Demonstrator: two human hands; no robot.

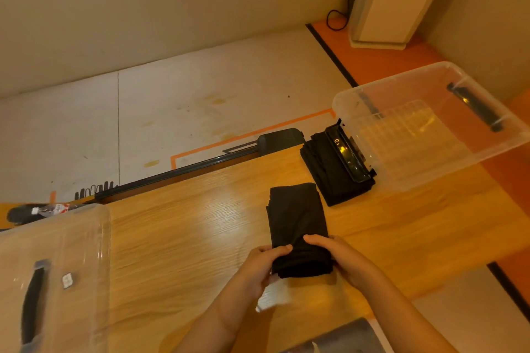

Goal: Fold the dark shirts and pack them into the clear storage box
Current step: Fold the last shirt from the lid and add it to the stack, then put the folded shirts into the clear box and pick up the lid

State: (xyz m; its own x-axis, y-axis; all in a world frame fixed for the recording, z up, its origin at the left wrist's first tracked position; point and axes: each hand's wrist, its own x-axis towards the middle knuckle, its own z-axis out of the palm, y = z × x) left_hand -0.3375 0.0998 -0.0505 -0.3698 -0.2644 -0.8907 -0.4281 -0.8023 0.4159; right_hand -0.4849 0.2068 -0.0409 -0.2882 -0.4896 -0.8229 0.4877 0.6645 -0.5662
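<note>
Dark shirt folded on the wooden table.
Left hand and right hand grip its near end; clear storage box beyond.

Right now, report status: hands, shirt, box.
Folded dark shirt, near end gripped by left hand and right hand. Second folded shirt beside clear storage box. Box open, empty.

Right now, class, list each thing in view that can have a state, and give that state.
Clear storage box, open, empty.
Near dark shirt, folded narrow, on the table.
Far dark shirt, folded, beside the box, not inside.
Left hand, gripping near dark shirt.
Right hand, gripping near dark shirt.
Clear plastic item at left, lid or box unclear.
</note>
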